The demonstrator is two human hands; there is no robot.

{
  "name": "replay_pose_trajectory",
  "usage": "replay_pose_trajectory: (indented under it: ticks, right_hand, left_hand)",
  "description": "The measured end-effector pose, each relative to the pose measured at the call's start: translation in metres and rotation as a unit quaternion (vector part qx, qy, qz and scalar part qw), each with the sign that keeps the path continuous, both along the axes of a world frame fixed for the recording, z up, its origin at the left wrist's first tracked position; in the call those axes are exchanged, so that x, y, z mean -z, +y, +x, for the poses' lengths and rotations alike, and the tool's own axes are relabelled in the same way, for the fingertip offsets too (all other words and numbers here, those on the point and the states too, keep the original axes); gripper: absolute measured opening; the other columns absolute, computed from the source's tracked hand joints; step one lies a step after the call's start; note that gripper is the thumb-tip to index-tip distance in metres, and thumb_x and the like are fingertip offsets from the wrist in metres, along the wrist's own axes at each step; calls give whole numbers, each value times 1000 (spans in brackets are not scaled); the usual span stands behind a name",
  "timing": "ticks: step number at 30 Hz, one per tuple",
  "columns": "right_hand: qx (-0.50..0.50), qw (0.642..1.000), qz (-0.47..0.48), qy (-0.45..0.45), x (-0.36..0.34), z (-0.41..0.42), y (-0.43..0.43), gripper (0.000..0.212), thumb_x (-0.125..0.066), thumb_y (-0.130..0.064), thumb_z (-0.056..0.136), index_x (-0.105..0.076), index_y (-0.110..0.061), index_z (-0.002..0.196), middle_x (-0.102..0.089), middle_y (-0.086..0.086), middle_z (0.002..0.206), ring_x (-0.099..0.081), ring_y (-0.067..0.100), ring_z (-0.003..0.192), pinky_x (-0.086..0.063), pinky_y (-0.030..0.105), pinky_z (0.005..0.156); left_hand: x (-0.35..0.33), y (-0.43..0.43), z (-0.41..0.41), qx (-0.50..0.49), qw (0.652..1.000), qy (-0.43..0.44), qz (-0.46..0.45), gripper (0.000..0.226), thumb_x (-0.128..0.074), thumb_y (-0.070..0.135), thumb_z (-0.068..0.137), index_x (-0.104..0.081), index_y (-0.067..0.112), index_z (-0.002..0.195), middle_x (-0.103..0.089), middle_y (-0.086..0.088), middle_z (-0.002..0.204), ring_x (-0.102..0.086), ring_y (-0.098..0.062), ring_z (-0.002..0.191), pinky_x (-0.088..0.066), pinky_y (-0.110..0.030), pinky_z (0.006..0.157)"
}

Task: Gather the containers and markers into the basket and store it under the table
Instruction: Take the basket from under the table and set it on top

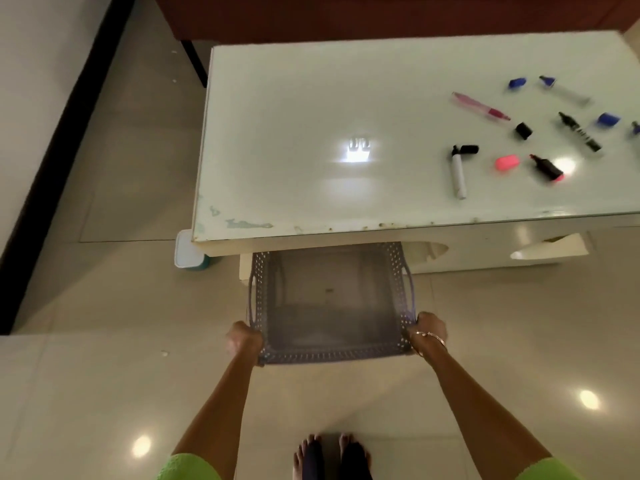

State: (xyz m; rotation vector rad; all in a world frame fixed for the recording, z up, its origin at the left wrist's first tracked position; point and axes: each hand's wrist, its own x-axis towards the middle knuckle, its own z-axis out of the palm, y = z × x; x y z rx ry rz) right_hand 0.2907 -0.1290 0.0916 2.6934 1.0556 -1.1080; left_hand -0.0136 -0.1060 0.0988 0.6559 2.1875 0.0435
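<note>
A grey perforated plastic basket (330, 356) is held low over the floor, its far end under the white table's (311, 98) front edge. My left hand (244, 339) grips its near left corner and my right hand (429, 329) grips its near right corner. Nothing shows inside the basket. On the table's right part lie several uncapped markers: a white one (459, 174), a pink pen (479, 106), a black one (581, 131), a clear blue-tipped one (564, 90) and a black-pink highlighter (547, 168). Loose caps lie among them: pink (507, 162), black (523, 130), blue (517, 83).
A white-lidded teal container (188, 249) stands on the floor by the table's near left corner. A dark sofa (346, 15) runs behind the table. My bare feet (332, 455) stand on glossy tiles. A wall with a black skirting (52, 150) is at left.
</note>
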Motion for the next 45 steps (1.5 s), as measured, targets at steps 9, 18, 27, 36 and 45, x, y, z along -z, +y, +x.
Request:
replay_pose_trajectory:
  ticks: [9, 18, 27, 36, 45]
  right_hand:
    - [47, 997, -48, 31, -162, 12, -77, 16, -60, -11, 79, -68, 0, 88, -69, 23, 96, -63, 38, 90, -47, 32, 70]
    - [80, 990, 104, 51, -272, 28, 25, 18, -58, -15, 83, -66, -2, 72, -68, 26, 87, -62, 39, 84, -49, 38, 70]
    - [96, 978, 179, 52, -254, 14, 141, 13, -64, 2, 72, -56, -4, 64, -59, 17, 70, -57, 33, 64, -44, 25, 53]
    - [129, 970, 201, 51, -199, 6, 215, 7, -60, 0, 79, -58, 3, 73, -55, 15, 63, -56, 31, 53, -45, 24, 46]
    - [107, 977, 181, 43, -178, 4, 225, 10, -57, -2, 83, -56, 5, 76, -48, 9, 55, -51, 26, 44, -50, 34, 48]
  left_hand:
    - [-167, -69, 12, -1, 997, -3, -82, 18, -58, -6, 80, -61, -10, 98, -65, -29, 95, -64, -43, 70, -50, -38, 32]
    - [-281, 20, 18, 12, 997, 6, 71, 11, -51, -7, 83, -61, -5, 79, -64, -20, 80, -59, -29, 48, -47, -31, 34]
    - [-241, 128, 1, -42, 981, -29, 188, 19, -66, -10, 70, -56, 6, 66, -67, -20, 77, -67, -38, 61, -59, -47, 58]
    - [-200, 206, 3, -39, 977, -69, 197, 19, -69, -7, 75, -56, 2, 85, -64, -19, 91, -56, -29, 55, -39, -15, 24]
    - [-179, 216, 1, -29, 986, -54, 156, 26, -69, -2, 77, -58, -4, 101, -64, -23, 105, -59, -31, 68, -54, -36, 59]
